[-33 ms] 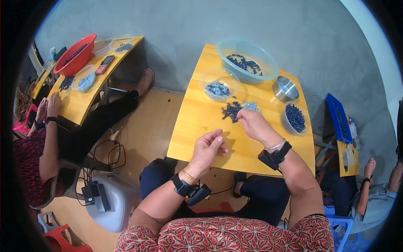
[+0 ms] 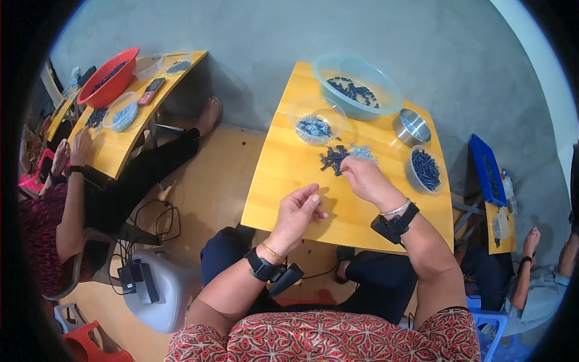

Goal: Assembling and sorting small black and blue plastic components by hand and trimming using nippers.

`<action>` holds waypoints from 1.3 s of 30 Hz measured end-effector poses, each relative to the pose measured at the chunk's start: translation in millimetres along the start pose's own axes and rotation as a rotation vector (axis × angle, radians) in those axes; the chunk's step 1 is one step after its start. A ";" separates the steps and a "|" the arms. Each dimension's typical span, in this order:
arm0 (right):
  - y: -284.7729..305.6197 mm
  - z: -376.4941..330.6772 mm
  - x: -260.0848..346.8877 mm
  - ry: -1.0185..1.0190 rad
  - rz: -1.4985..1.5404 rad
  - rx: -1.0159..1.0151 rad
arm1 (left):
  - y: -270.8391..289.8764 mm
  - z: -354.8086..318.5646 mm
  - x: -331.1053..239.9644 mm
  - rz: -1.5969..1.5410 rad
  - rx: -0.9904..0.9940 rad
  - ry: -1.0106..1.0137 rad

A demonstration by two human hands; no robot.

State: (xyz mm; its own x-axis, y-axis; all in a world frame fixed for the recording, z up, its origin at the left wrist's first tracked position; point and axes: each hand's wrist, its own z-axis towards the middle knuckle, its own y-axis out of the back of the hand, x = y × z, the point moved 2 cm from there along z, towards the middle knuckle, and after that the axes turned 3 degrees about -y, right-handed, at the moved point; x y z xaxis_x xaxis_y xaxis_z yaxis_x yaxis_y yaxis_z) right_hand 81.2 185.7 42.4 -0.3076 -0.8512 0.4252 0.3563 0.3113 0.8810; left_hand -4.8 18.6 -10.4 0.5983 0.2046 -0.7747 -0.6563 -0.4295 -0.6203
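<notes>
The left hand (image 2: pixel 295 213) was best held steady over the near edge of the worktop (image 2: pixel 277 172), thumb and fingers loosely curled; whether it held anything, I couldn't tell. Farther in, picking pieces singly looked wise: the right hand (image 2: pixel 364 179) angled inward, fingertips drawn together at the loose pile of dark pieces (image 2: pixel 333 160), any catch hidden. Silvery pieces (image 2: pixel 362 151) lay just right of that pile; a pale blue basin (image 2: pixel 386 84) stood beyond.

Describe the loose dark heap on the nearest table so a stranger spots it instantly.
Find the yellow table before the wearer, then the right hand near its middle. Beside that hand lies the dark heap. Unlike the silvery pile on its right, it is blackish, and no container holds it.
</notes>
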 end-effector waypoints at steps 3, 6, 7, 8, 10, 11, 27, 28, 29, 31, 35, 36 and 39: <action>-7.0 4.4 6.3 0.022 -0.088 0.064 | 5.9 -0.2 -1.8 -0.008 0.031 0.024; -9.8 5.6 11.1 0.041 -0.149 0.082 | 6.3 -0.1 -1.7 0.006 0.052 0.021; -10.2 5.5 11.7 0.044 -0.159 0.077 | 6.5 0.4 -1.1 0.006 0.048 0.021; -11.1 5.3 10.2 0.045 -0.158 0.079 | 6.4 1.0 -0.3 -0.001 0.054 0.023; -11.4 3.3 6.9 0.071 -0.180 0.067 | 4.8 1.8 1.1 -0.008 0.062 0.028; -9.7 0.9 7.0 0.068 -0.180 0.066 | 3.2 2.2 1.8 -0.015 0.063 0.033; -3.7 -65.1 69.2 0.108 0.254 -0.060 | -5.2 -3.6 -2.0 0.068 0.209 0.216; -1.7 -66.4 67.7 0.095 0.258 -0.055 | -4.6 -3.3 -0.9 0.068 0.214 0.219; 0.6 -67.5 65.6 0.083 0.262 -0.050 | -3.9 -3.0 0.2 0.033 0.196 0.222; 9.8 -70.6 42.7 0.044 0.125 -0.120 | -2.6 -2.8 0.2 0.000 0.181 0.228; 31.1 -81.4 -10.8 -0.124 -0.182 -0.165 | -2.1 -0.7 -2.1 -0.112 0.140 0.218; 34.6 -85.7 -19.7 -0.126 -0.184 -0.166 | -2.2 -0.5 -1.8 -0.138 0.122 0.215; 39.9 -92.8 -44.7 -0.320 -0.342 -0.035 | -4.4 -0.3 -4.0 -0.144 0.131 0.210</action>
State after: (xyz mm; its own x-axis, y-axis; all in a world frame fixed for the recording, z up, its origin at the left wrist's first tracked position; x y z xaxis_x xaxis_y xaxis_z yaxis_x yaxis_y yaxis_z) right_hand 191.0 197.0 39.3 -0.6671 -0.7278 0.1591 0.2146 0.0168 0.9765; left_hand -4.1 19.4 -4.6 0.7628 0.0621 -0.6436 -0.6034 -0.2896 -0.7430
